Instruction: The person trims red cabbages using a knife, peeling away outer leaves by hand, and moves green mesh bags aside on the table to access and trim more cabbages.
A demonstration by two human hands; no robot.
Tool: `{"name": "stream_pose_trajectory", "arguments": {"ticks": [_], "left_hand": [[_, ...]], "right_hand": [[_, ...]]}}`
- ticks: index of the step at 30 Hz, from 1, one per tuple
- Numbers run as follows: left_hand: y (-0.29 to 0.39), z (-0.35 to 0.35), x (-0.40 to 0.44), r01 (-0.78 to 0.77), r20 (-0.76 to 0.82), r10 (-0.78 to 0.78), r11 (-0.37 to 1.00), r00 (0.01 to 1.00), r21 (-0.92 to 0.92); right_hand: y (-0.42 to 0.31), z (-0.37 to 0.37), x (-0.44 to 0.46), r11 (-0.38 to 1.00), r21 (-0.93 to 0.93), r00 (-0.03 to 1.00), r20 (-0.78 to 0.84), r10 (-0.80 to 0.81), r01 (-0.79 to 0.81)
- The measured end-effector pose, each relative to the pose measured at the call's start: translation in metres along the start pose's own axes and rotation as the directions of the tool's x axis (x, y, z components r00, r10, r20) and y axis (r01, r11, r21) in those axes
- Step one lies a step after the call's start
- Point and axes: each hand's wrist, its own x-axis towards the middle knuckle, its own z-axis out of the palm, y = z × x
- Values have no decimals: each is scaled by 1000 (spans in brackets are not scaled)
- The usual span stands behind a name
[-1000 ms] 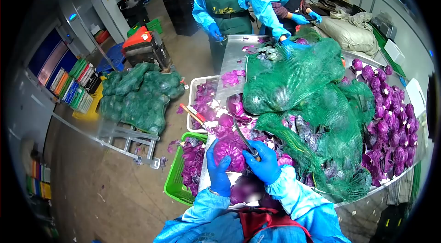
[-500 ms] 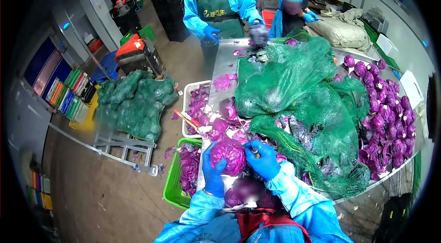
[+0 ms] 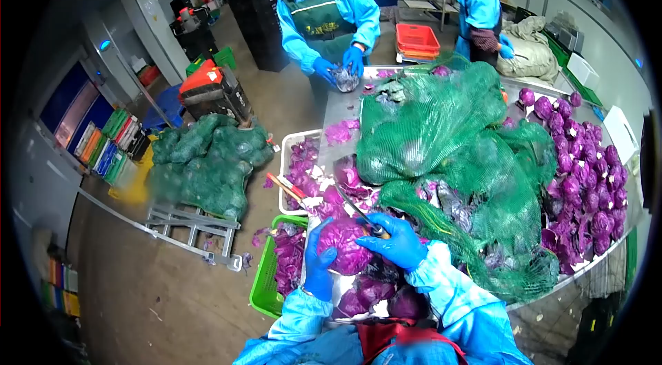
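My left hand (image 3: 319,265), in a blue glove, cups the left side of a purple cabbage (image 3: 346,246) above the metal table's near edge. In my gloved right hand (image 3: 398,244) is a knife (image 3: 358,210); its blade points up and to the left, over the cabbage's top. The fingers of that hand also touch the cabbage's right side. Below, close to my body, lie more purple cabbages (image 3: 369,292), partly covered by my arms. Loose purple leaves (image 3: 339,132) are scattered on the table's left side.
Green mesh sacks (image 3: 434,124) of cabbages fill the table's middle. Trimmed cabbages (image 3: 579,172) are piled at right. A white crate (image 3: 284,193) and a green crate (image 3: 262,289) hold leaves at left. One co-worker (image 3: 324,17) stands across; another (image 3: 480,13) is farther right.
The knife has swung so its blade shows over the cabbage, and my right fingers now touch the cabbage. The co-worker across now holds a cabbage with both hands. The other co-worker has shifted right.
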Motion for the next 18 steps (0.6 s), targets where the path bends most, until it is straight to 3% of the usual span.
{"name": "stream_pose_trajectory", "arguments": {"ticks": [3, 5, 9, 12, 16, 18], "left_hand": [[0, -8, 3, 28, 76, -27, 999, 997, -17], [-13, -23, 6, 89, 152, -80, 994, 985, -56], [-5, -12, -3, 110, 87, -114, 993, 990, 49], [-1, -6, -5, 140, 81, -149, 985, 986, 103], [-16, -12, -3, 144, 118, -148, 989, 982, 42], [-19, -12, 0, 143, 95, -146, 989, 985, 40]], "right_hand": [[23, 0, 3, 984, -55, 985, 6, -170, 170], [18, -2, -3, 984, -114, 989, 68, -132, 139], [18, -4, -15, 965, -100, 970, 23, -241, 242], [28, -8, -19, 982, -110, 987, 69, -144, 151], [46, -4, -23, 986, -98, 991, 22, -135, 137], [37, -1, -18, 990, -109, 989, -107, -103, 91]]}}
